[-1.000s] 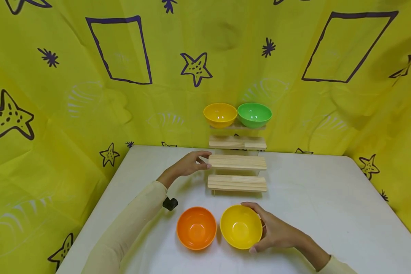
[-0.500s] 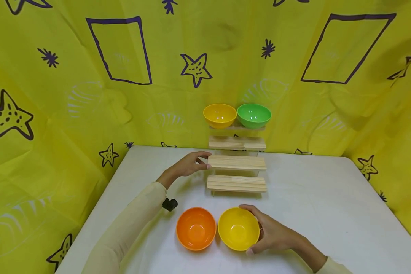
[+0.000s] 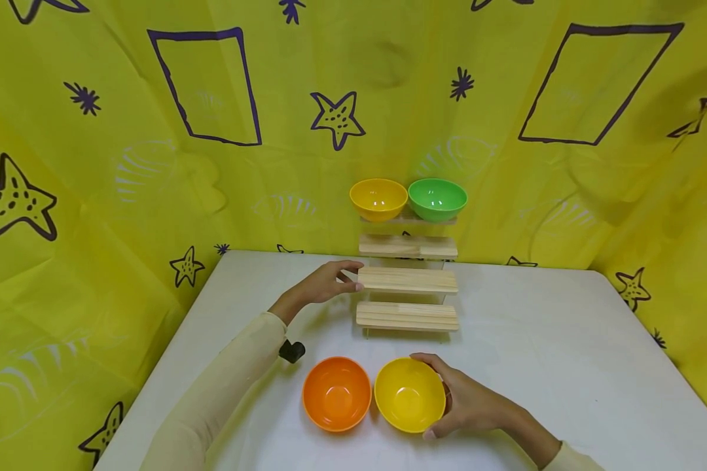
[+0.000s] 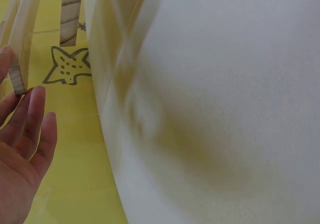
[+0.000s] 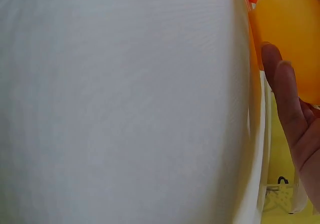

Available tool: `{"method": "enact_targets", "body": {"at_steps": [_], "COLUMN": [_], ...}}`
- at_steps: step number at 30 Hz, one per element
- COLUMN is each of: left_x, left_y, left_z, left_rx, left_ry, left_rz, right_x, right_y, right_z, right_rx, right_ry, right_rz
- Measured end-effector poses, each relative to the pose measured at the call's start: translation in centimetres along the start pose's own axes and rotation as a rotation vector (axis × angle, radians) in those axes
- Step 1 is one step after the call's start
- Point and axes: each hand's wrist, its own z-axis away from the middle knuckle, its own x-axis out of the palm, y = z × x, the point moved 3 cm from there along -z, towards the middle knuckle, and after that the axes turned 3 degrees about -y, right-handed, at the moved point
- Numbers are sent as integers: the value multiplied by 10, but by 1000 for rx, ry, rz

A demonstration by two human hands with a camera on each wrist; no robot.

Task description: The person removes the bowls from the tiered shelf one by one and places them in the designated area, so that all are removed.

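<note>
My right hand [image 3: 470,400] grips the right side of a yellow bowl [image 3: 410,394], thumb at the near rim and fingers around the far side. In the right wrist view, fingertips lie against the bowl's outer wall [image 5: 292,39]. Just left of it on the table sits an orange bowl [image 3: 337,394], with a narrow gap between. My left hand [image 3: 328,281] pinches the left end of a step of the wooden tiered rack [image 3: 408,280]. The left wrist view has the thumb on one side of that wooden end [image 4: 18,79] and fingers on the other.
On the rack's top step stand an orange-yellow bowl [image 3: 379,199] and a green bowl [image 3: 438,199], side by side. A black object [image 3: 292,352] shows by the left sleeve. Yellow patterned cloth [image 3: 306,65] surrounds the white table [image 3: 536,340] at the back and sides.
The yellow bowl in my right hand has shifted slightly left, closer to the orange bowl, mostly in the first half second. My left hand stays on the rack.
</note>
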Motion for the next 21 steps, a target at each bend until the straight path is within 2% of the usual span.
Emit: {"method": "enact_targets", "body": {"at_steps": [17, 21], "left_x": [-1, 0], "left_y": [-1, -3], "left_z": [-1, -2], "left_rx": [-5, -7], "left_ry": [3, -3], "left_rz": [-5, -1], "right_x": [1, 2], "right_y": [0, 2], "right_z": [-1, -1], "right_rx": [-10, 12], "right_ry": [-17, -49], "right_rz": [17, -42]}}
